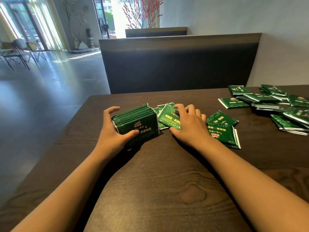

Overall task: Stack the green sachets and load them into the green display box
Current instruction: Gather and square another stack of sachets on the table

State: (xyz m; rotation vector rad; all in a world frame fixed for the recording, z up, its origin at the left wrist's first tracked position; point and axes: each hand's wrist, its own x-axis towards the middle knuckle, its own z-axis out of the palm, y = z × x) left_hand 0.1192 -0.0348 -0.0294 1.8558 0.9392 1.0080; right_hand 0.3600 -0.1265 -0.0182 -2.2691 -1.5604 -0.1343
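Dark wood-grain table (160, 173), with a dark padded bench back (178, 64) behind it at 12 o'clock; grey floor and bright glazed doors off toward 10 o'clock.

Left hand (115, 129) grips a stack of green sachets (138, 121) stood on edge on the table — thumb pressed on the near printed face, fingers curled over the far side.

Right hand (189, 124), at 3 o'clock from the stack, rests palm-down on a few loose sachets (167, 114) lying flat just beside it; fingers bent, tips on the top packet. Whether it pinches one or only presses, cannot tell.

Two more sachets (222, 129) overlap at 3 o'clock of the right hand, partly under the wrist edge.

Larger scattered heap of sachets (274, 104) sits well apart toward 2 o'clock, near the table's far right edge.

Green display box — not seen from here.
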